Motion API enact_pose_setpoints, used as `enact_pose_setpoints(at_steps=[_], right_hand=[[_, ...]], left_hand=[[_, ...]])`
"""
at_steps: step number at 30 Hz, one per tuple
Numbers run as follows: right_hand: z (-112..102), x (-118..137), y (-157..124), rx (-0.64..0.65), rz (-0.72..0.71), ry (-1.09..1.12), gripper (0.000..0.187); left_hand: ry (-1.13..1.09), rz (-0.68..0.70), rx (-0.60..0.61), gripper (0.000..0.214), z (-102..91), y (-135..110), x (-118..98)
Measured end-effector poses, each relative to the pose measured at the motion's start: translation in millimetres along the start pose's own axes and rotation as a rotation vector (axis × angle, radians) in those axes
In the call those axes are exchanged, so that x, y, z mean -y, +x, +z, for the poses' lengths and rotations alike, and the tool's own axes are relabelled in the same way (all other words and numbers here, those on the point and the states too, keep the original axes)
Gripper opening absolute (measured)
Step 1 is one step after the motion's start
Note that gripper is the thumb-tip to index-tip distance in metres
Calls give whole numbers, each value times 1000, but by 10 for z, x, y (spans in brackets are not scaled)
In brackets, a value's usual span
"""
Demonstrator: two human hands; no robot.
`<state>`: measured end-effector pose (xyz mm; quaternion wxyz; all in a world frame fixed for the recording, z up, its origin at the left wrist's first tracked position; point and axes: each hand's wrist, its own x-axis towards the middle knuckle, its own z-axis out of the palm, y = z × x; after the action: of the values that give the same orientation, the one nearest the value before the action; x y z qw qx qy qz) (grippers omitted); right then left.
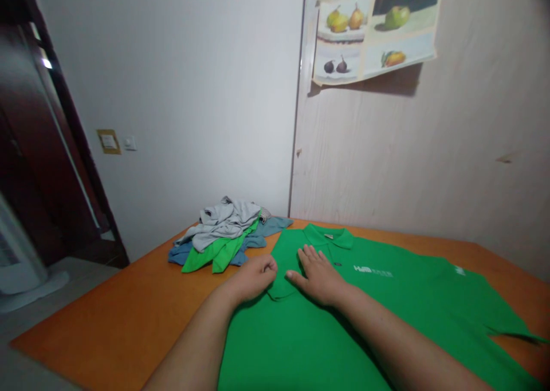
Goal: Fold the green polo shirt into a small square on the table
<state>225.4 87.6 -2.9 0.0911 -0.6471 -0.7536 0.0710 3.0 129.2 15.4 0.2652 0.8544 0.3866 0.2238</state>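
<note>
A green polo shirt lies spread on the orange table, collar toward the wall and white lettering on its chest. Its sleeve on the left is folded inward over the body; the other sleeve stretches out to the right. At the folded left edge, my left hand is closed with its fingers curled on the cloth; the fingertips are partly hidden. My right hand rests flat on the shirt just below the collar, fingers extended and thumb apart, holding nothing.
A loose heap of clothes, grey, bright green and blue, sits at the table's back left. The orange table meets a pale wall behind. A fruit picture sheet hangs there. A white appliance stands beyond the table at left.
</note>
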Motion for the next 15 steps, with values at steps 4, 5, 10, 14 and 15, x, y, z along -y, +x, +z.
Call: enact_pose_setpoints(at_steps=[4, 5, 10, 14, 15], right_hand=[[6, 23, -19, 82, -28, 20, 99], [-1, 30, -24, 80, -29, 21, 98], [-118, 184, -89, 21, -219, 106, 77], [-194, 353, -189, 104, -505, 226, 63], [-197, 377, -213, 146, -539, 240, 63]], left_hand=[[30, -68, -223, 14, -48, 44, 110], [38, -99, -254, 13, -63, 50, 134], [108, -219, -298, 10, -106, 53, 183], [134, -277, -265, 12, -115, 37, 135], [136, -293, -242, 15, -120, 31, 118]])
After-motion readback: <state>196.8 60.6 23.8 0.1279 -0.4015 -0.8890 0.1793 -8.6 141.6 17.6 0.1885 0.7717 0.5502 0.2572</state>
